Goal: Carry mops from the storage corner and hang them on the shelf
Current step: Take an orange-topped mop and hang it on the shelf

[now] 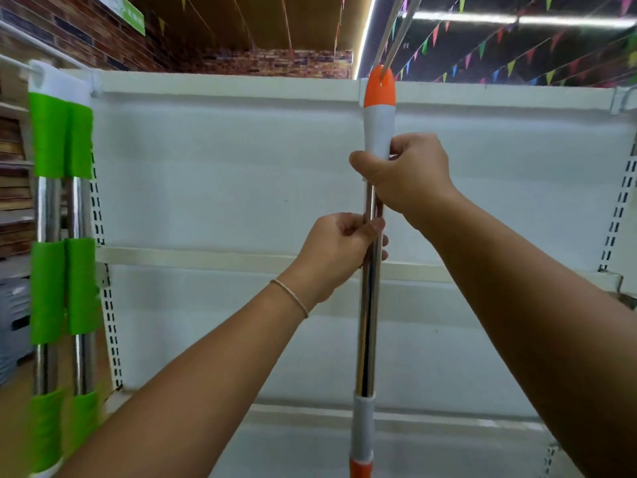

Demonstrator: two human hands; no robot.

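An upright mop handle (368, 322) with a chrome shaft, grey sleeve and orange-and-white top cap (379, 94) stands in front of the white shelf unit (224, 84). The cap's hole sits at a long metal hook prong (396, 32) that reaches out from the shelf's top. My right hand (406, 177) grips the handle just under the white cap. My left hand (341, 253) holds the chrome shaft lower down. Two mops with green grips (62, 208) hang at the shelf's left end. The mop head is out of view below.
White back panels and a middle shelf rail (193, 258) fill the view behind the handle. Slotted uprights run at the left (110, 322) and right (620, 208). Coloured bunting hangs under the ceiling. Grey crates (12, 326) stand at far left.
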